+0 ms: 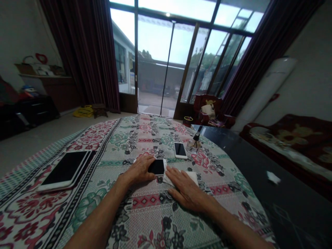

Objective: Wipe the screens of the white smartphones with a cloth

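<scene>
A white phone with a dark screen (157,167) lies sideways on the flowered tablecloth (153,221). My left hand (140,169) grips its left end, fingers over the top edge and thumb along the lower one. Beside its right end, my right hand (185,188) rests palm down on a folded white cloth or tissue (192,177), fingertips touching the phone's edge. Another white phone (180,150) lies farther back, next to a clear glass bottle with a black top (194,144).
Stacked white tablets (66,169) lie at the left of the table. A dark glossy surface (249,173) on the right bears a crumpled white tissue (273,177). Beyond stand a carved wooden chair (207,103) and glass doors.
</scene>
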The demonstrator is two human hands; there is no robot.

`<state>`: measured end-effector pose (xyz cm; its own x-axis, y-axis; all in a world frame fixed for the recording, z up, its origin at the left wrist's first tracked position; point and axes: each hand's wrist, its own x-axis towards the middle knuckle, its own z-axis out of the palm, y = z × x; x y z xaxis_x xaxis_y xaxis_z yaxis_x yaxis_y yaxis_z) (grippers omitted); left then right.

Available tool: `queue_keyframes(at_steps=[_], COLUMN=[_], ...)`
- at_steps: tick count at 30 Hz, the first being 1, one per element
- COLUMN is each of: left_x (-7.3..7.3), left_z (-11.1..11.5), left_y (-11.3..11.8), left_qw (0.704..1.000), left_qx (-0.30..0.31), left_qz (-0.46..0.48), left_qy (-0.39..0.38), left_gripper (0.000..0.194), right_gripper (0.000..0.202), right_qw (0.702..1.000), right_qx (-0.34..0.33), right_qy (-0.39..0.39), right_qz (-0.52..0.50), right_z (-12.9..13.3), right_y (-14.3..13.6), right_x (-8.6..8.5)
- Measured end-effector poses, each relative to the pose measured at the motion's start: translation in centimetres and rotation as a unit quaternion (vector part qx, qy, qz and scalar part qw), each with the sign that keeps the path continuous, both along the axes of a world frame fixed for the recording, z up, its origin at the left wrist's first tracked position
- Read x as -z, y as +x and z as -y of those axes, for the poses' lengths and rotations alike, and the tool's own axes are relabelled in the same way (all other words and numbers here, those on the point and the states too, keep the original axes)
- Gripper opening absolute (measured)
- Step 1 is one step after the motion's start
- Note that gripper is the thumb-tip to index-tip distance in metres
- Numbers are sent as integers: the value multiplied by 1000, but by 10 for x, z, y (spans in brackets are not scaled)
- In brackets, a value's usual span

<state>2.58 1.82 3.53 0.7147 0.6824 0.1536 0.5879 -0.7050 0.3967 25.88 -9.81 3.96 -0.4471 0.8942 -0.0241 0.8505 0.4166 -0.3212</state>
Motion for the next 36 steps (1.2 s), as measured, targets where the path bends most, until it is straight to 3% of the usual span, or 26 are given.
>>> queue_keyframes(at_steps=[4, 10, 14, 18, 23, 28, 32, 36], left_x=[5, 9, 10, 7, -7, -24, -27, -25], left_z=[-3, -4, -5, -10, -15, -11, -7, -6], left_y=[1, 3, 4, 3, -5, -13, -18, -21], left_qw=[1000, 999, 998, 995, 986, 965, 936, 900], left_qx=[-1, -19, -36, -60, -69, -49, -39, -29], left_qz=[15, 39, 47, 79, 152, 237, 295, 359], left_qy=[-2, 0, 15, 24, 3, -99, -186, -245], left_gripper=[56, 62, 63, 63, 62, 62, 65, 67], right_gripper=[59, 54, 49, 49, 49, 48, 45, 44], right_qw=[1000, 996, 982, 961, 922, 898, 885, 866], right_qx=[1, 16, 36, 55, 96, 78, 31, 25], right_qy=[9, 73, 143, 156, 194, 201, 177, 166], right_qz=[-9, -45, -119, -223, -320, -383, -429, -472], right_z=[-12, -52, -69, -66, -49, -42, -54, -76], right_y=[0, -5, -12, -22, -42, -53, -53, -54], right_x=[2, 18, 30, 33, 17, -13, -33, -38])
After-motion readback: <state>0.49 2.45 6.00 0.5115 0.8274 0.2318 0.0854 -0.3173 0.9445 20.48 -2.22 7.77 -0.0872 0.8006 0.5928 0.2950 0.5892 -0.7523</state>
